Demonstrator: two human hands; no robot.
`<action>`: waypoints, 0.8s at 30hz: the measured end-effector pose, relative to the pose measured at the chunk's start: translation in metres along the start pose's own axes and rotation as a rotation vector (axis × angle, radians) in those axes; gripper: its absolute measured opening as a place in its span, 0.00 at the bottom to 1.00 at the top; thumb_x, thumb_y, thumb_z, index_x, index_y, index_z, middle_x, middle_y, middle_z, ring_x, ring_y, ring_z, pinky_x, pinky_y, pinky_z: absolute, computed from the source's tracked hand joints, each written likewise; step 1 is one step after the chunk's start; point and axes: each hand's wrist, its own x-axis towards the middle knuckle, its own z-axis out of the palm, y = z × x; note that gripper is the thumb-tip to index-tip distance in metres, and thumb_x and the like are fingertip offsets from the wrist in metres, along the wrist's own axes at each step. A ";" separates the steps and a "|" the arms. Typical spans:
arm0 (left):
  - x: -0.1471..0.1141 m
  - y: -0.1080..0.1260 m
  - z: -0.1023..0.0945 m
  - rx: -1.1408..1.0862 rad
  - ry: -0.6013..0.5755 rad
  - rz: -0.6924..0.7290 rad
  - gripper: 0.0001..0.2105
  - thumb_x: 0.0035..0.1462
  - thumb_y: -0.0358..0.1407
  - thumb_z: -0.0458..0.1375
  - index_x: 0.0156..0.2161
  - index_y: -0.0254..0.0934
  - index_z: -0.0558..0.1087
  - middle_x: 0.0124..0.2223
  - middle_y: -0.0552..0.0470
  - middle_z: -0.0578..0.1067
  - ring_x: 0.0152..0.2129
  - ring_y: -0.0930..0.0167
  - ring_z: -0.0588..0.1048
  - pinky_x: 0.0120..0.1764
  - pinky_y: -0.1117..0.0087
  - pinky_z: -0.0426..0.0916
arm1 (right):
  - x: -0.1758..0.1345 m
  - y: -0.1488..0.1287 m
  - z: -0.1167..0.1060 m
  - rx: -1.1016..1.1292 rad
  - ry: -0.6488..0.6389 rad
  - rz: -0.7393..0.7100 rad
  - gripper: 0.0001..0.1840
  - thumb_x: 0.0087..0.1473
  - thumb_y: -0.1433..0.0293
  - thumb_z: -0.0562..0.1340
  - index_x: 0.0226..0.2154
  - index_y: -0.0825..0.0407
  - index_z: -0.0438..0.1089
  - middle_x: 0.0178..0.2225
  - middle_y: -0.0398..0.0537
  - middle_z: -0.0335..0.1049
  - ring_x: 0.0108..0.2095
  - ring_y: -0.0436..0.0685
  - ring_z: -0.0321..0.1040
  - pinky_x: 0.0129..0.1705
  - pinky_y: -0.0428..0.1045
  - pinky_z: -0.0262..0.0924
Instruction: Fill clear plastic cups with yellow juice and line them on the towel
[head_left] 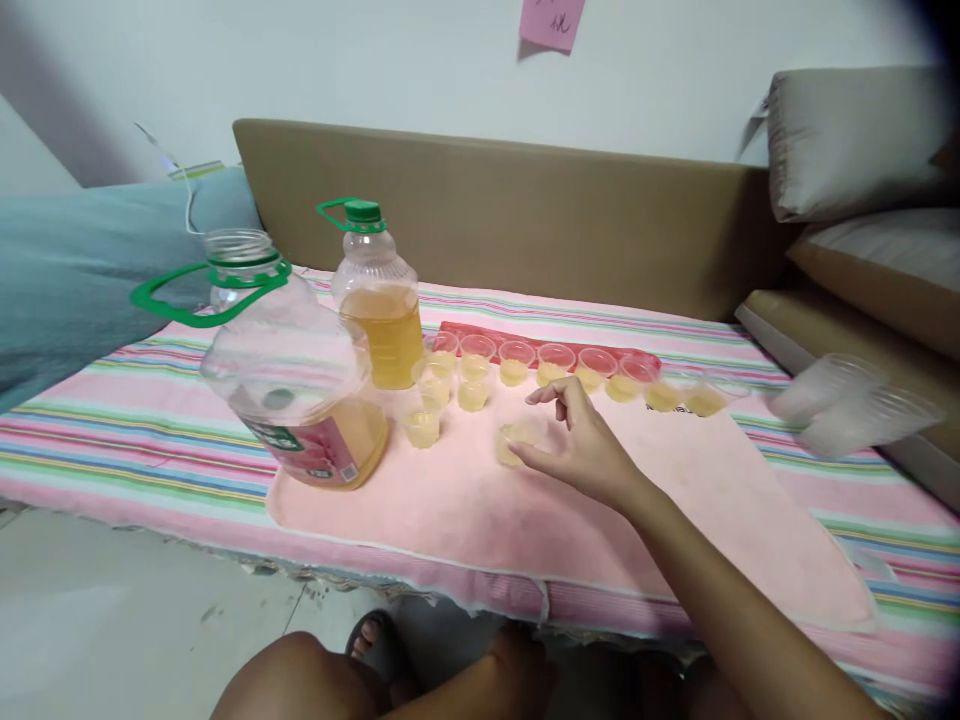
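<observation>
My right hand (581,445) reaches over the pink cloth (450,510), thumb and fingers apart. A clear plastic cup (514,440) with a little pale yellow liquid stands at the thumb tip, slightly blurred; the hand is not closed round it. My left hand (525,660) rests low by my knees in shadow, its fingers hidden. Several similar cups (514,368) form a row behind, and another cup (422,425) stands to the left. A large uncapped jug (289,350) with a green handle leans at the left, holding some amber liquid.
Behind the jug stands a green-capped bottle (382,310), part full of amber liquid. A red strip (547,345) lies behind the cups. Stacks of nested cups (862,405) lie on the right, near cushions (855,140). A striped sheet (187,400) covers the surface up to a brown backboard (487,210).
</observation>
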 end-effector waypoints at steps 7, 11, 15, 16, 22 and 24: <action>-0.006 0.005 -0.009 0.056 -0.008 -0.007 0.17 0.56 0.38 0.65 0.50 0.36 0.83 0.50 0.31 0.82 0.54 0.42 0.78 0.51 0.42 0.72 | 0.012 0.002 0.045 0.053 0.065 0.073 0.32 0.48 0.47 0.70 0.44 0.47 0.59 0.50 0.52 0.69 0.46 0.66 0.64 0.49 0.59 0.64; -0.009 0.005 -0.010 0.047 0.003 -0.011 0.17 0.60 0.36 0.64 0.53 0.34 0.82 0.49 0.30 0.82 0.55 0.43 0.77 0.52 0.42 0.73 | 0.014 0.001 0.058 0.067 0.126 0.078 0.32 0.48 0.46 0.70 0.44 0.48 0.60 0.49 0.52 0.69 0.47 0.66 0.65 0.49 0.59 0.63; -0.008 0.007 -0.011 0.049 -0.020 -0.015 0.18 0.59 0.37 0.64 0.53 0.34 0.83 0.50 0.31 0.83 0.56 0.43 0.77 0.55 0.41 0.72 | 0.016 0.002 0.067 0.070 0.143 0.055 0.31 0.48 0.46 0.70 0.43 0.48 0.60 0.49 0.52 0.69 0.49 0.67 0.65 0.51 0.60 0.62; -0.007 0.007 -0.011 0.050 -0.026 -0.015 0.18 0.60 0.37 0.64 0.53 0.34 0.83 0.50 0.31 0.82 0.56 0.43 0.77 0.55 0.41 0.71 | 0.016 0.002 0.069 0.074 0.144 0.048 0.31 0.49 0.47 0.70 0.43 0.47 0.60 0.49 0.52 0.69 0.49 0.67 0.65 0.51 0.60 0.62; -0.002 0.010 -0.009 0.043 -0.026 -0.041 0.20 0.57 0.35 0.65 0.55 0.37 0.82 0.49 0.32 0.83 0.55 0.42 0.78 0.54 0.39 0.73 | 0.016 0.007 0.079 0.090 0.190 0.032 0.30 0.52 0.46 0.70 0.41 0.47 0.58 0.49 0.52 0.70 0.50 0.66 0.66 0.49 0.59 0.61; -0.001 0.010 -0.008 0.036 -0.023 -0.053 0.19 0.55 0.35 0.67 0.53 0.43 0.83 0.49 0.35 0.84 0.54 0.43 0.79 0.52 0.40 0.74 | 0.016 0.008 0.082 0.100 0.203 0.030 0.30 0.51 0.46 0.70 0.41 0.47 0.58 0.50 0.52 0.70 0.50 0.67 0.66 0.49 0.59 0.60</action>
